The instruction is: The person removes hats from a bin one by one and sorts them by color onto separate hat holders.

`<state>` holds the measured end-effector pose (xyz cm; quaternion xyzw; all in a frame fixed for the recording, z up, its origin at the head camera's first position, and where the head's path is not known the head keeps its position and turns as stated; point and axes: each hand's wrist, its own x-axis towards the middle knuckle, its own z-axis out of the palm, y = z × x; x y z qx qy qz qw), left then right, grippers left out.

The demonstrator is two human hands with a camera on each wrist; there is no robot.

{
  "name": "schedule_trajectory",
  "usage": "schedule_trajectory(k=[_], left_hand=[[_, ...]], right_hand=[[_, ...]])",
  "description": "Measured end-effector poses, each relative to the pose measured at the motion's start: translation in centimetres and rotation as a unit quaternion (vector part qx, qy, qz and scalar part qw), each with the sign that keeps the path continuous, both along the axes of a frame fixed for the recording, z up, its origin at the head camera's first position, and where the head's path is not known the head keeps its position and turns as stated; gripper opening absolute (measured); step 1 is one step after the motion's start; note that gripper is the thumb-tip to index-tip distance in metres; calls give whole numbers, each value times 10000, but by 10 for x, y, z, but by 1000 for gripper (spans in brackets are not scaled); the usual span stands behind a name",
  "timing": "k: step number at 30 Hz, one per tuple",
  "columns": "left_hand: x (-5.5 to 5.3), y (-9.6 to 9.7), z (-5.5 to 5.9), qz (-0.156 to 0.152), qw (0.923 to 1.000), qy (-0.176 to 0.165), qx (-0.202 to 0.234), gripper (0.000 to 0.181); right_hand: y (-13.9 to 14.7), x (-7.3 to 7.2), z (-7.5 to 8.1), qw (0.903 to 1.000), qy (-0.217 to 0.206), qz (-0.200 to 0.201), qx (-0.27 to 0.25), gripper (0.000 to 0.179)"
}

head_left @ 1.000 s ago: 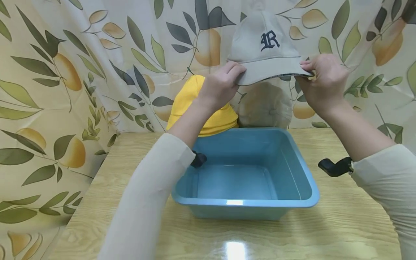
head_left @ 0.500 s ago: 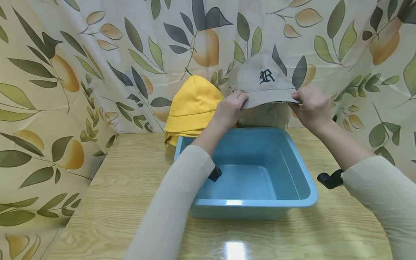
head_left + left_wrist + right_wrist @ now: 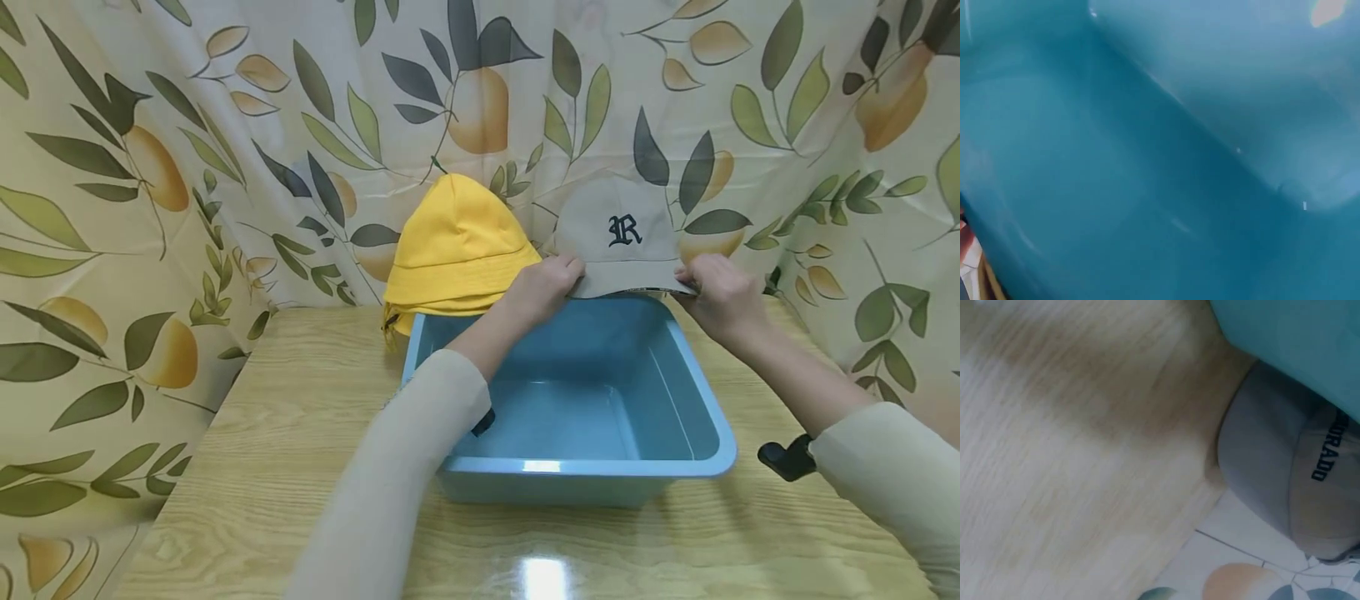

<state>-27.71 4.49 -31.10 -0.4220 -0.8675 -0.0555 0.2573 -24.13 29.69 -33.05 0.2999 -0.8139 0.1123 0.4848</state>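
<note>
A light grey baseball cap with a dark letter R on its front is held over the back rim of the blue bin. In the head view, my left hand pinches one side of its brim and my right hand the other. Left of the cap, a yellow bucket hat sits behind the bin's back left corner. The right wrist view has a grey cap with dark lettering behind the bin. In the left wrist view the bin's inner wall fills nearly everything.
The bin stands on a light wood-grain table, with its inside showing no contents. A curtain with a leaf and fruit print hangs along the back and left side. Dark wrist mounts stick out at the sleeves.
Both hands have lowered the grey cap from high against the curtain down to the bin's back rim. The yellow bucket hat has come into fuller view as my left arm moved right.
</note>
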Motion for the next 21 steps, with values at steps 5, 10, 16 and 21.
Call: schedule_trajectory(k=[5,10,16,21], left_hand=[[4,-5,10,-286,9969,-432,-591,10],[6,-10,21,-454,9828,-1098,-1414,24],[12,-11,40,-348,9558,-2042,-2085,38],[19,-12,53,-275,9394,-2445,-2386,53]], right_hand=[[2,9,-1,9992,-241,24,303,35],[3,16,3,9956,-365,166,851,39],[7,28,17,9837,-1036,49,1467,44],[7,39,40,9645,-1734,-232,1977,38]])
